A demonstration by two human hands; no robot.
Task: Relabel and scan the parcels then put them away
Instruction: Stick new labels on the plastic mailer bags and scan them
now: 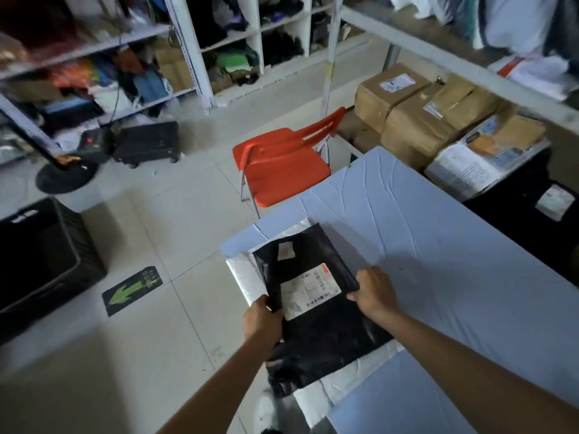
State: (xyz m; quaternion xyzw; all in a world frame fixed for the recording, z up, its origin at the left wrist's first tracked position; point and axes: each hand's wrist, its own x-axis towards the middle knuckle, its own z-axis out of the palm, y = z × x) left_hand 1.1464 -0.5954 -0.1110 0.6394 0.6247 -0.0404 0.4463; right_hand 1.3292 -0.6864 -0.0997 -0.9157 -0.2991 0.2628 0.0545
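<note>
A black plastic parcel [316, 333] with a white shipping label [308, 288] lies at the near left corner of the pale blue table [438, 239]. It rests on top of a white parcel [242, 277] that sticks out beneath it. My left hand [261, 321] grips the black parcel's left edge. My right hand [374, 291] grips its right edge, thumb on top beside the label. A small second sticker sits near the parcel's far end.
A red chair [282, 164] stands at the table's far end. Cardboard boxes [413, 111] and another black parcel [526, 208] lie to the right under a metal rack. A black crate [47, 255] stands on the tiled floor at left. Shelves of goods line the back.
</note>
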